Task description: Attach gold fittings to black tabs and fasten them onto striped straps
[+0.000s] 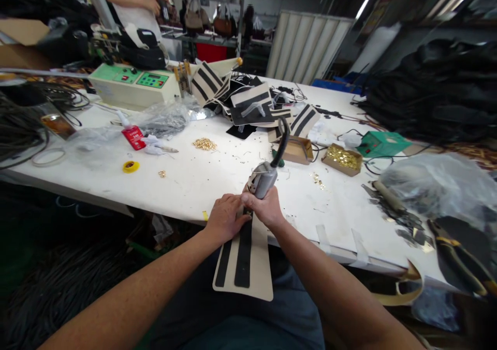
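Observation:
My right hand [265, 207] grips a grey corded power tool [264, 179], whose black cord rises from its back end. The tool's working end is hidden behind my fingers. Below it is a beige panel with black stripes [258, 257], lying across the table's front edge and hanging toward my lap. My left hand [226, 216] holds the panel's upper left part, fingers together and thumb pressed near the tool. Similar striped panels [252, 99] are heaped farther back on the table.
Gold metal pieces fill a small cardboard box [342, 159]; more lie in a pile [204, 144]. A red-labelled bottle [133, 136], yellow tape roll [131, 166] and green-topped machine [134, 83] are at left. Pliers [462, 257] lie at right. Another person [134, 3] stands behind.

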`<state>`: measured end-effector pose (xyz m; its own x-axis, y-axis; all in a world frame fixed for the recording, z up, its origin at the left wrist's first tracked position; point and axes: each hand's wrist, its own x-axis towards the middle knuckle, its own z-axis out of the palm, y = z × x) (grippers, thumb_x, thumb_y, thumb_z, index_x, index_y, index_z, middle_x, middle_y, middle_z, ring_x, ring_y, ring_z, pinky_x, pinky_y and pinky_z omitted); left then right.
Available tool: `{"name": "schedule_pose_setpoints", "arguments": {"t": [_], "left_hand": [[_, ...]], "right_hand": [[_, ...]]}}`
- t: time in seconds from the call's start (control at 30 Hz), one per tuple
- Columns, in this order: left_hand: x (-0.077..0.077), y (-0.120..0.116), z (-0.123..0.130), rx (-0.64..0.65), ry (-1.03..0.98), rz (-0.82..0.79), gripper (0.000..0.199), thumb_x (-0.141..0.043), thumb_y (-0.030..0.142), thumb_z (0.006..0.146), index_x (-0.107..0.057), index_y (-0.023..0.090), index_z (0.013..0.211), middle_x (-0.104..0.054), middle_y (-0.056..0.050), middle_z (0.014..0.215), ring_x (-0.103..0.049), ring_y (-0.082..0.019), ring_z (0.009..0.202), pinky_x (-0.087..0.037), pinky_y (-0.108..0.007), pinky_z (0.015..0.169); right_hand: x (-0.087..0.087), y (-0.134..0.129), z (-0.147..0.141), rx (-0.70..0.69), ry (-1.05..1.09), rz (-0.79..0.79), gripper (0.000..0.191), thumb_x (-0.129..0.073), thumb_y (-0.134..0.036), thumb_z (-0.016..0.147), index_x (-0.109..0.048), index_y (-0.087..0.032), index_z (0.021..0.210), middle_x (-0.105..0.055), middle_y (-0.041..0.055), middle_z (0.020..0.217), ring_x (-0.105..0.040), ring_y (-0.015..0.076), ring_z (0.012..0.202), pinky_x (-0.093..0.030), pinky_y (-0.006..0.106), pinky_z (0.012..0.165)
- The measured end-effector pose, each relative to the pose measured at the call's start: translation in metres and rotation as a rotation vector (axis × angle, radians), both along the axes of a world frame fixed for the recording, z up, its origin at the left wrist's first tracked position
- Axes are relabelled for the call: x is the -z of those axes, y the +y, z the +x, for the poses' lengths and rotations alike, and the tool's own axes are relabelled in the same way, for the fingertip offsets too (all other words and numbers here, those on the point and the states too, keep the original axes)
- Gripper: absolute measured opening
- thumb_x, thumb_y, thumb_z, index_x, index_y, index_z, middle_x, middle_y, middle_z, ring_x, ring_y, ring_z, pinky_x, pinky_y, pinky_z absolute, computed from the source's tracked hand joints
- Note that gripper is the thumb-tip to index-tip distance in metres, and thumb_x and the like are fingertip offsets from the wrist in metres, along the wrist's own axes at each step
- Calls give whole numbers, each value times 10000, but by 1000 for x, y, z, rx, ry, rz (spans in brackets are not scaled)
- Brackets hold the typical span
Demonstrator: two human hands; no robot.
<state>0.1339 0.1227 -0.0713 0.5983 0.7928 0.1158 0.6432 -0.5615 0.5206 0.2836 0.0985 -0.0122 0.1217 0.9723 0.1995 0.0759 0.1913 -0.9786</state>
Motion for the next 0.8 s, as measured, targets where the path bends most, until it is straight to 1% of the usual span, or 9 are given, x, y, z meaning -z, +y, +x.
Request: {"name": "schedule_pose_setpoints", "arguments": {"t": [0.07,0.13,0.2,0.27,0.37,0.43,0.53,0.6,0.8], "left_hand": [[-5,3,2,13,25,-25,444,-759,347,887,-664,209,1298,-708,-111,1312,-568,-330,1292,-452,-489,1085],[-12,9,5,18,51,-57,471,-789,367,848,-687,203,1278,-712,-126,1293,-555,-355,1298,-434,-503,1095],[-19,17,8,13,74,-105,525,-828,392,787,-708,189,1257,-723,-144,1242,-568,-383,1268,-444,-505,1068],[-24,25,12,19,88,-182,483,-853,391,728,-748,196,1157,-753,-125,1127,-635,-372,1151,-492,-460,973],[-28,33,14,34,85,-321,309,-844,376,690,-760,212,938,-768,-57,914,-703,-291,879,-515,-357,759],[-30,33,13,34,59,-394,254,-824,368,687,-726,208,857,-751,-23,825,-694,-251,778,-490,-314,673],[-34,28,7,41,-5,-475,228,-790,356,699,-684,206,833,-725,12,773,-681,-219,744,-473,-283,637],[-38,22,1,44,-45,-515,232,-773,368,712,-680,205,847,-715,27,762,-673,-207,736,-475,-275,636],[-42,5,-19,31,-142,-552,244,-731,418,773,-687,208,889,-724,35,789,-674,-191,736,-515,-284,694]], "right_hand": [[-11,3,7,15,19,30,570,-846,-684,691,-566,-188,672,-536,-25,582,-472,114,534,-384,254,497],[-23,5,19,85,-28,22,592,-771,-749,745,-599,-183,727,-559,-14,600,-505,127,542,-411,260,514],[-32,7,36,171,-192,-29,606,-680,-780,819,-653,-175,835,-607,4,648,-561,154,589,-441,268,557],[-33,7,55,223,-482,-122,597,-563,-768,916,-685,-184,960,-669,28,737,-619,192,686,-456,281,624],[-18,5,82,234,-955,-299,485,-464,-644,1023,-687,-224,1111,-744,59,933,-670,226,829,-452,298,709],[-1,3,95,240,-1114,-362,397,-522,-568,1018,-691,-240,1165,-753,76,1049,-683,235,898,-450,302,742],[22,-2,107,268,-1161,-365,363,-643,-516,957,-719,-240,1179,-733,103,1118,-672,263,996,-458,323,796],[31,-6,112,289,-1175,-351,376,-693,-500,922,-735,-232,1183,-723,116,1126,-652,285,1047,-465,347,841],[38,-22,115,370,-1165,-243,412,-719,-441,917,-721,-211,1259,-694,133,1254,-588,316,1182,-443,422,984]]}}
